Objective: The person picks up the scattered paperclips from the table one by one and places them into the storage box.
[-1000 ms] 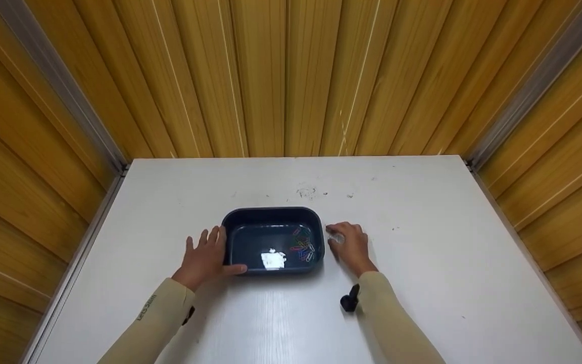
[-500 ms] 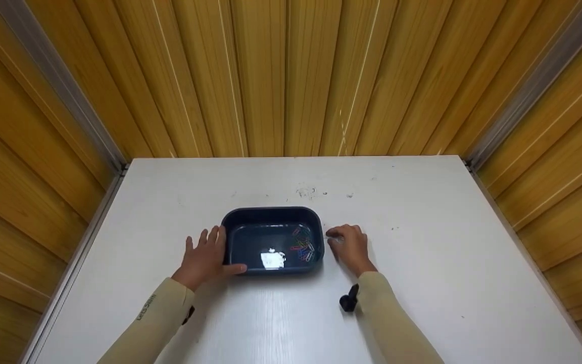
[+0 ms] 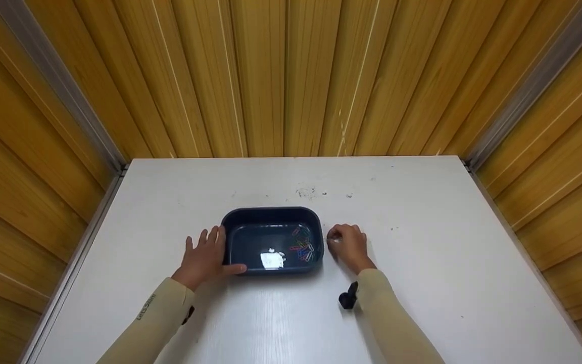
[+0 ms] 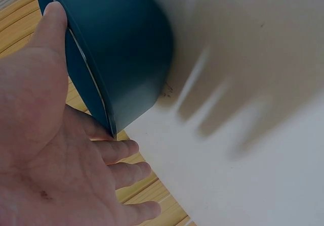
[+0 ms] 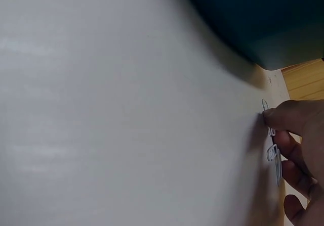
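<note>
A dark blue rectangular tray [image 3: 258,247] stands on the white table. Several coloured paper clips [image 3: 302,246] lie inside, toward its right end. My left hand [image 3: 204,258] rests against the tray's left side with fingers straight and spread, the thumb [image 4: 54,21] touching the rim at the near corner. Just right of the tray is my right hand [image 3: 350,247], low over the table. Its thumb and forefinger pinch a white paper clip [image 5: 265,104], seen in the right wrist view. Beside the other fingers there shows a second white clip [image 5: 278,165]; whether the two are linked I cannot tell.
The white table [image 3: 412,283] is bounded by wood-patterned panels [image 3: 286,76] at the back and both sides. Small dark marks [image 3: 306,192] dot the tabletop behind the tray. A black device [image 3: 348,297] is attached at the right sleeve's cuff.
My right thumb and forefinger have come together from a wider gap, pinching the white clip. The left hand and the tray stay where they were.
</note>
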`<act>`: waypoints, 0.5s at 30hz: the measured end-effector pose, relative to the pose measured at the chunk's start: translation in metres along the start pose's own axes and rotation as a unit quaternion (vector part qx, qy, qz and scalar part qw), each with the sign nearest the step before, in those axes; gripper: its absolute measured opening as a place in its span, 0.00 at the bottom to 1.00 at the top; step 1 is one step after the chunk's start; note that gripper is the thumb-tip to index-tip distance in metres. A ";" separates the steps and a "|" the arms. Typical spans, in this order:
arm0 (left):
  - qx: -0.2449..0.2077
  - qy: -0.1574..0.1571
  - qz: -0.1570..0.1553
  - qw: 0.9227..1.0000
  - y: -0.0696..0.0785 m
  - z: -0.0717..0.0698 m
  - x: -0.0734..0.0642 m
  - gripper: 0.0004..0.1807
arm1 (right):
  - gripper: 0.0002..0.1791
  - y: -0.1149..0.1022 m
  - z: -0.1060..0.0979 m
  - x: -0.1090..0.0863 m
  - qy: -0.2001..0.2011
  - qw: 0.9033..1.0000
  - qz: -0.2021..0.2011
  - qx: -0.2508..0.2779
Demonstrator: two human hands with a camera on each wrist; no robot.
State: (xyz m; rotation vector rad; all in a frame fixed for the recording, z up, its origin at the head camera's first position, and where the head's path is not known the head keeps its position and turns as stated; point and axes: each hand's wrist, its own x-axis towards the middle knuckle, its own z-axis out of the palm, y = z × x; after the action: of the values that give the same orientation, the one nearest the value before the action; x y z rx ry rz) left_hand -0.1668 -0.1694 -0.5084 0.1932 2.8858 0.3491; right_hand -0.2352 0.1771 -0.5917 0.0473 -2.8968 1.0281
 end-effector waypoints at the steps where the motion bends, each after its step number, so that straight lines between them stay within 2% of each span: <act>1: 0.001 0.000 0.000 1.000 0.000 0.000 0.000 0.64 | 0.03 0.000 0.000 0.000 0.000 1.000 -0.001 0.002; 10: 0.003 0.000 0.003 1.000 0.000 -0.001 -0.002 0.63 | 0.07 0.003 0.002 -0.002 0.009 0.999 -0.040 0.003; 15: 0.007 -0.001 0.004 1.000 0.001 -0.002 -0.002 0.63 | 0.07 0.004 0.002 -0.002 0.011 0.999 -0.043 0.006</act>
State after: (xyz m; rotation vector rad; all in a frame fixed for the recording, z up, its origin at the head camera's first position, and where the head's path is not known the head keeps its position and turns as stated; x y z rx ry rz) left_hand -0.1654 -0.1689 -0.5057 0.2066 2.8875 0.3294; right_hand -0.2333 0.1789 -0.5962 0.1597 -2.8414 1.0259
